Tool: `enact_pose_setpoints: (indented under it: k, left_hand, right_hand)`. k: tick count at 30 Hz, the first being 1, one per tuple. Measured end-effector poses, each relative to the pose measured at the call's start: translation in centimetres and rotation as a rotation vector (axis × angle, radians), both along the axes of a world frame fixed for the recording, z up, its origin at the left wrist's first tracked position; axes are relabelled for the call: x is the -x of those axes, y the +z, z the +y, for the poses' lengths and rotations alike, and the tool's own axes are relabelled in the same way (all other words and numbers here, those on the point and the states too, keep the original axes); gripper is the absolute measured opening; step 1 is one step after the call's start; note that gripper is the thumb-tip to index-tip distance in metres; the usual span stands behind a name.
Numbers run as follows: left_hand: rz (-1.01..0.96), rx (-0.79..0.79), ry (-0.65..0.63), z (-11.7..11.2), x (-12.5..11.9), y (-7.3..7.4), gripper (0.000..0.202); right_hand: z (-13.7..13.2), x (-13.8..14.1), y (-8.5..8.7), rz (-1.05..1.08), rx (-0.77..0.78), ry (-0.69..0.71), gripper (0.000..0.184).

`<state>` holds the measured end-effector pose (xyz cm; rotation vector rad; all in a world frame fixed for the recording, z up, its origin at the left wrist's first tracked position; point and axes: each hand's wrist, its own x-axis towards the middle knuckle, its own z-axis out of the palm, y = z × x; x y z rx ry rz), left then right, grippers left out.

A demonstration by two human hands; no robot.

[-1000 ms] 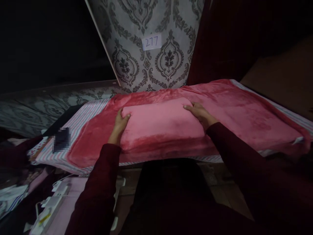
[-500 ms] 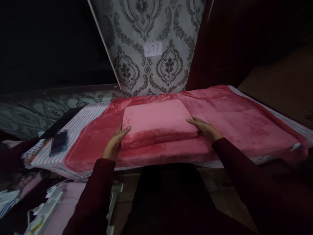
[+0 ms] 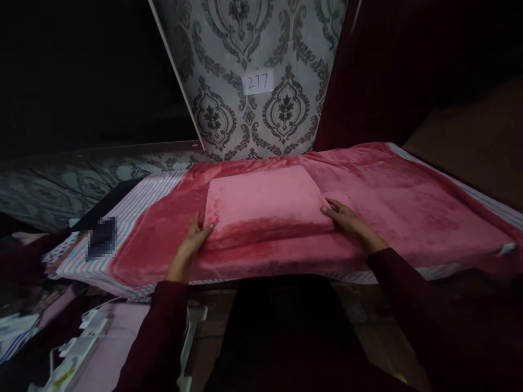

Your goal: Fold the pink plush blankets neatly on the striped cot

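I've got a red-pink fleece blanket spread over blue-and-white striped cloth. A folded pink fleece block sits mid-blanket. Left hand and right hand flank its front corners, fingers loosely together, touching, not clamped.

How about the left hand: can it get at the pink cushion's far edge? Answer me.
Probably yes. The left hand rests at the near left corner of the pink cushion, and nothing shows lying on the cushion's top to block a stretch forward to its far edge.
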<state>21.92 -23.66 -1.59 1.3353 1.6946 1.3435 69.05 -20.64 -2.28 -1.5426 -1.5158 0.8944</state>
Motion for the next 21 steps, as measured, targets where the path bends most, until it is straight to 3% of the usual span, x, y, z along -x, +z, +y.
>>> enact_pose_setpoints:
  k: [3,5,8,10,12,16,21]
  left_hand:
    - [0.385,-0.145,0.043,0.4,-2.2,1.7,0.074]
    - [0.61,-0.242,-0.095,1.0,-5.7,3.3,0.066]
    - [0.893,-0.175,-0.227,1.9,-11.8,4.7,0.062]
    - [1.035,-0.099,-0.25,2.2,-14.6,4.4,0.061]
    - [1.128,-0.031,-0.257,2.4,-16.0,3.1,0.061]
    - [1.201,-0.001,-0.251,2.4,-15.9,0.7,0.062]
    - [1.225,-0.008,-0.234,2.4,-15.6,0.3,0.061]
  right_hand:
    - [0.2,2.3,1.4,-0.423,-0.218,-0.115,0.064]
    - [0.4,5.8,2.7,-0.608,-0.384,-0.012,0.06]
    - [0.5,11.5,3.6,-0.739,-0.458,0.163,0.057]
    - [0.3,14.0,3.1,-0.8,-0.428,0.201,0.057]
    - [0.2,15.1,1.8,-0.843,-0.393,0.211,0.057]
    - [0.1,14.9,-0.3,-0.852,-0.401,0.197,0.057]
    - [0.1,15.0,-0.4,-0.853,-0.401,0.189,0.057]
